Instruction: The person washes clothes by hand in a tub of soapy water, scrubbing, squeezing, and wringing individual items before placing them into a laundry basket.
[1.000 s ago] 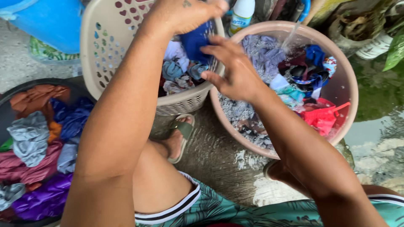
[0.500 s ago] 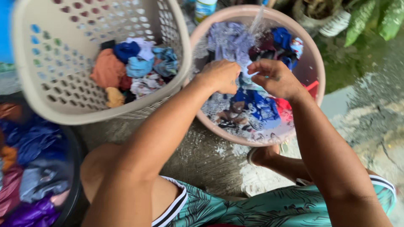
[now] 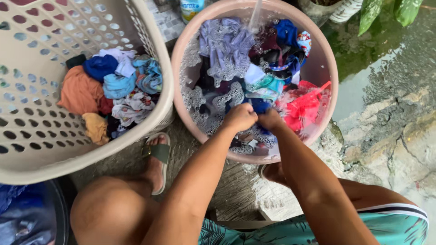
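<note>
risk of suds and water slopping over the near rim of the pink wash basin (image 3: 324, 59), judging by how close to that edge the scrubbing sits and by the thin stream of water (image 3: 255, 12) pouring in at the far side. could also splash the beige laundry basket (image 3: 150, 36) just beside the basin, wetting the dry clothes (image 3: 113, 86) heaped inside. slick wet concrete (image 3: 386, 104) underfoot, with a sandalled foot (image 3: 158, 159) planted between basket and basin.

left hand (image 3: 240, 117) and right hand (image 3: 270, 120) pressed together, both fisted on a dark blue garment (image 3: 260, 106). garment bunched, soaked, mostly hidden by the knuckles, low at the near side of the basin among foam and other coloured washing.
</note>
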